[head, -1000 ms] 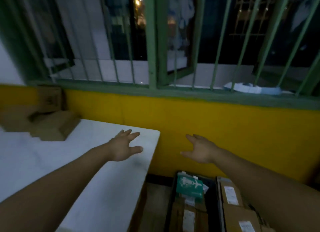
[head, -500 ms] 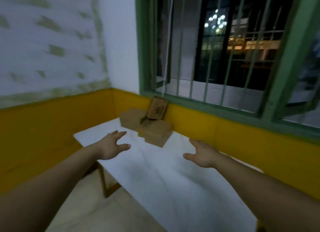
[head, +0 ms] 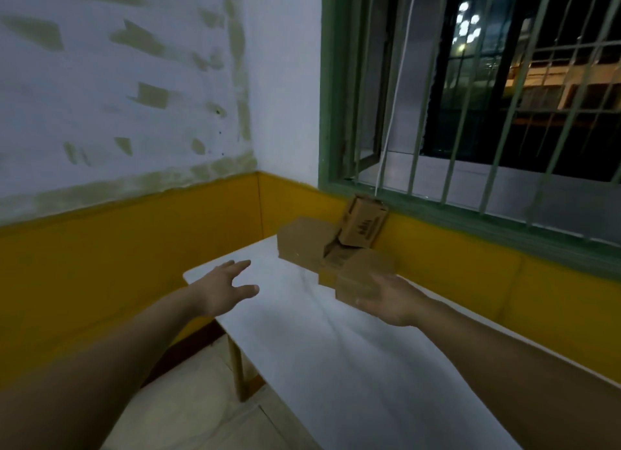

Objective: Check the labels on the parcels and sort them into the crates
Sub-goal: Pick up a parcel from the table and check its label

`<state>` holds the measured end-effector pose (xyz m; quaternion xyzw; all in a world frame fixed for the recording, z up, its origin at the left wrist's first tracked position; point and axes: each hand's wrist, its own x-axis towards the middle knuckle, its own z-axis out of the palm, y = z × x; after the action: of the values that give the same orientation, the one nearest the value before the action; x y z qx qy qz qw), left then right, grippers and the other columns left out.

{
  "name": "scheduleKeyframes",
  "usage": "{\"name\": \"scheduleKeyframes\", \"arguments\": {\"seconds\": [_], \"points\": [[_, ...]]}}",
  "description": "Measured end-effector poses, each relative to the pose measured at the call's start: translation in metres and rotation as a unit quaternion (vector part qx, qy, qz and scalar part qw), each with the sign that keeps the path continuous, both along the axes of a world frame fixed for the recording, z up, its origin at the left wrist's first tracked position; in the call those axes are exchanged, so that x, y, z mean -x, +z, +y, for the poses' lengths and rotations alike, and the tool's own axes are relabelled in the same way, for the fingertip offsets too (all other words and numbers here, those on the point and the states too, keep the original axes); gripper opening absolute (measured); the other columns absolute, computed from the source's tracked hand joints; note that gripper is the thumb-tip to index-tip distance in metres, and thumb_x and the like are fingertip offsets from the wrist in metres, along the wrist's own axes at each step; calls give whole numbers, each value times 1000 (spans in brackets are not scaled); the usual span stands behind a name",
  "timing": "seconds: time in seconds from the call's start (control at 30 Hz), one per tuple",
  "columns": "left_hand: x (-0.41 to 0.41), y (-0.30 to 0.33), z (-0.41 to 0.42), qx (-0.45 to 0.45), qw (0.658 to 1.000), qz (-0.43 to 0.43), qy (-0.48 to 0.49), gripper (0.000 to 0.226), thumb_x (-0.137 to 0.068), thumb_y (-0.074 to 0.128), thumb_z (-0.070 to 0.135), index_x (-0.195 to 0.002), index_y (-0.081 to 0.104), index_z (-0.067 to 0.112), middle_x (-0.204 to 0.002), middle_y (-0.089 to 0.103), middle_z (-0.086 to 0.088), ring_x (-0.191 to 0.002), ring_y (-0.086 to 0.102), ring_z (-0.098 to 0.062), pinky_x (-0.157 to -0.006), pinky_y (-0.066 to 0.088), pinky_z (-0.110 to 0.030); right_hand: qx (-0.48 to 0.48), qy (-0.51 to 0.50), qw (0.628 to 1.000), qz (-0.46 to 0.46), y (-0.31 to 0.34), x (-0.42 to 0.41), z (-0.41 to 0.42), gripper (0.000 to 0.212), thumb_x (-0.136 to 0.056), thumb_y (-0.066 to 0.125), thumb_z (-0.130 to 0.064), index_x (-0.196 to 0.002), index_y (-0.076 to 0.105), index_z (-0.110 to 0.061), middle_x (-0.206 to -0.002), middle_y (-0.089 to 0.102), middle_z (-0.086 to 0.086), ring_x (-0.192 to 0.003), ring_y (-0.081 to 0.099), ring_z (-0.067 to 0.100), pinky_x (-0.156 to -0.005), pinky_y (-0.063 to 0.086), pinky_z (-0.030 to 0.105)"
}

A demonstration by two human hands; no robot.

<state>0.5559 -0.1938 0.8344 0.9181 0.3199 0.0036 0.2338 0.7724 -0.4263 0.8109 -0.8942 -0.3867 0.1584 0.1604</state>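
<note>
Several brown cardboard parcels lie in a cluster at the far corner of the white table. The nearest parcel is closest to my right hand, which is stretched out palm up with straight fingers at the parcel's front right side; whether it touches is unclear. A larger parcel sits behind on the left, and a small printed box leans against the wall under the window. My left hand hovers over the table's left end, fingers spread, holding nothing. No crates are in view.
The table stands in a room corner against a yellow-and-white wall. A green barred window is above the parcels. Beige floor tiles and a wooden table leg show on the left.
My view swung left from the crates of parcels on the floor to the table's far corner. Both hands came closer to the parcel cluster, the right one reaching the nearest parcel.
</note>
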Motion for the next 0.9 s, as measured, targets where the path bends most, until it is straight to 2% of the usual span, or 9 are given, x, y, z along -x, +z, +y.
{"name": "scheduleKeyframes", "arguments": {"seconds": [0.07, 0.23, 0.33, 0.4, 0.53, 0.77, 0.9], "points": [[-18, -3, 19, 2, 1000, 8, -1, 73, -95, 46, 51, -155, 11, 26, -162, 5, -4, -149, 4, -25, -120, 12, -46, -9, 4, 1000, 13, -4, -21, 15, 79, -94, 55, -50, -155, 15, -20, -159, 23, 5, -140, 31, 24, -108, 30, 27], [-86, -2, 80, -25, 999, 27, 10, 72, -96, 42, 53, -154, 10, 26, -162, 6, -4, -149, 3, -26, -120, 10, -46, -17, -22, 999, 28, -14, -94, 64, 83, -91, 53, -58, -154, 16, -19, -159, 24, 7, -139, 34, 27, -110, 37, 37], [-128, 0, 107, -25, 999, 33, 8, 71, -96, 41, 52, -155, 10, 27, -162, 6, -4, -149, 4, -27, -120, 10, -47, -46, -23, 999, 18, -17, -129, 91, 69, -92, 56, -52, -146, 35, -15, -150, 39, 8, -130, 44, 25, -105, 41, 37], [-157, -4, 125, -21, 999, 35, 9, 71, -96, 42, 53, -154, 11, 27, -162, 7, -3, -149, 5, -28, -120, 11, -48, -53, -27, 998, 11, -23, -148, 105, 62, -93, 56, -51, -143, 39, -17, -146, 43, 7, -126, 46, 24, -104, 42, 37], [-210, -23, 158, -4, 999, 50, -17, 71, -96, 43, 52, -154, 11, 24, -162, 9, -5, -148, 9, -29, -119, 14, -49, -34, -24, 999, 29, -41, -175, 128, 62, -96, 54, -44, -147, 34, -15, -151, 37, 7, -134, 39, 23, -107, 36, 30], [-295, -65, 242, 32, 995, 50, -79, 69, -98, 45, 45, -154, 13, 21, -161, 14, -8, -147, 16, -30, -116, 20, -44, -65, -84, 991, 82, -73, -209, 197, 70, -94, 53, -51, -152, 22, -25, -155, 31, -1, -135, 37, 19, -104, 34, 24], [-332, -86, 301, 65, 991, 16, -112, 58, -102, 43, 26, -152, 18, 11, -159, 21, -12, -142, 26, -32, -114, 25, -39, -93, -131, 982, 98, -95, -213, 266, 82, -91, 56, -54, -155, 12, -28, -158, 22, -4, -140, 30, 21, -112, 31, 31]]}}
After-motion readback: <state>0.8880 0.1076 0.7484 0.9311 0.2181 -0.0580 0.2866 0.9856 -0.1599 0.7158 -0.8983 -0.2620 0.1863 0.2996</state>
